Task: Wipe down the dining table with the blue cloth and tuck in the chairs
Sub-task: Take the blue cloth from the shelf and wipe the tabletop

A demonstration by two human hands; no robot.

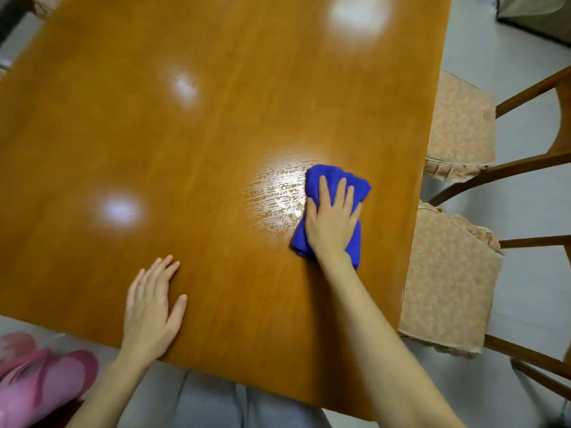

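A glossy orange-brown dining table [154,143] fills most of the view. My right hand [332,217] lies flat with spread fingers on a bunched blue cloth [321,177], pressing it on the table near the right edge. Wet streaks [278,193] show just left of the cloth. My left hand [153,307] rests flat on the table near its front edge, holding nothing. Two wooden chairs with pinkish patterned seat cushions stand along the right side: the far chair [460,128] and the near chair [448,279], their seats partly under the table edge.
Pink slippers [43,375] lie on the grey floor at the lower left. Grey floor shows to the right past the chairs. A dark object [537,17] sits at the top right corner. Light reflections dot the tabletop.
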